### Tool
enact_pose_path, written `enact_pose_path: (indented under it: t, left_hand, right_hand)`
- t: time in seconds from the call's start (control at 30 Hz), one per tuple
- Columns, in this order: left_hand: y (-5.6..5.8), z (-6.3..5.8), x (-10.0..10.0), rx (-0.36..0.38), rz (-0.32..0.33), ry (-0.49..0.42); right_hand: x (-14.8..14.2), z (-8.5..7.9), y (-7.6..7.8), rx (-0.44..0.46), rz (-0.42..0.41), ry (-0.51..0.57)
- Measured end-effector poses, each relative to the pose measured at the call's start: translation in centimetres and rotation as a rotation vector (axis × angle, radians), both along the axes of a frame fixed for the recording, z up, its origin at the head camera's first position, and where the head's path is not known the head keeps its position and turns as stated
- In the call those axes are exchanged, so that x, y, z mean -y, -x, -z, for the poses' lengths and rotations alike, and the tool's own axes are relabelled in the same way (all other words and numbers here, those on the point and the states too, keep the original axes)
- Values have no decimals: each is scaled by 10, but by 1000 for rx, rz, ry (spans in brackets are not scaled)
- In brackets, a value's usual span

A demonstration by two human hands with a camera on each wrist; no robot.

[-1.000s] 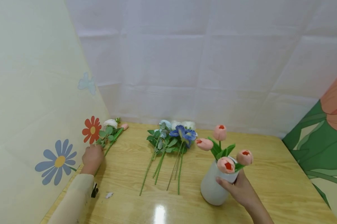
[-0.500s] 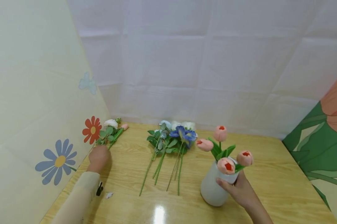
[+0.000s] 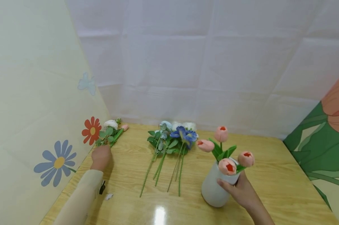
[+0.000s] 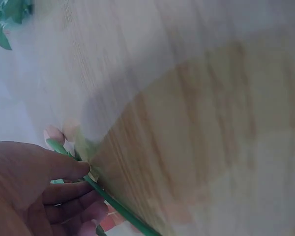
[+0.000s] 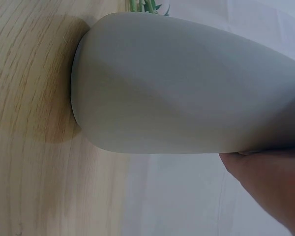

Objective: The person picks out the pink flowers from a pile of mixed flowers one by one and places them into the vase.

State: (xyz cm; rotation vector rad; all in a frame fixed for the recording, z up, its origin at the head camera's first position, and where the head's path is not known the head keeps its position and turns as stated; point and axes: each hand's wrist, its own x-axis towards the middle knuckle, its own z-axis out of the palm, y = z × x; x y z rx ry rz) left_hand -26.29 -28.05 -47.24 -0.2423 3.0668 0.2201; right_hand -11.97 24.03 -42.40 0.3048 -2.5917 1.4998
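Observation:
At the table's left side, my left hand (image 3: pixel 102 156) is over the stems of a small group of flowers. Its thumb and fingertips pinch a green tulip stem (image 4: pixel 119 207), seen in the left wrist view. The pink tulip bud (image 3: pixel 125 127) lies beyond the hand beside a white flower (image 3: pixel 111 124) with leaves. On the right, my right hand (image 3: pixel 244 190) grips the white vase (image 3: pixel 214 187) near its top, thumb across the front. Several pink tulips (image 3: pixel 221 134) stand in the vase. Its base rests on the wooden table in the right wrist view.
Mid-table lies a row of blue flowers (image 3: pixel 183 134), pale flowers and leafy stems, their stems pointing toward me. A white scrap (image 3: pixel 109 196) is near my left sleeve. A printed wall panel (image 3: pixel 45 93) borders the left, and a white sheet (image 3: pixel 164 62) hangs behind.
My left hand has shifted right, away from the side wall, and slightly toward me. The flowers beyond it lie about the same. My right hand and the vase have stayed still.

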Motion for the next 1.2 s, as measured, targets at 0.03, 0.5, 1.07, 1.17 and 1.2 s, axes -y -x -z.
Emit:
enact_pose_path:
  t: [0.03, 0.5, 1.07, 1.17, 1.2]
  left_hand:
    - [1, 0, -1, 3, -1, -1]
    - [14, 1, -9, -50, -7, -1]
    - [19, -2, -8, -24, -2, -51]
    - [18, -4, -9, -47, -5, -72]
    - [17, -5, -9, -56, -6, -78]
  right_hand:
    - [0, 0, 0, -5, 1, 2]
    - [0, 0, -2, -12, 3, 11]
    - [1, -1, -3, -8, -1, 19]
    - [1, -1, -3, -7, -2, 18]
    - [1, -1, -4, -9, -3, 19]
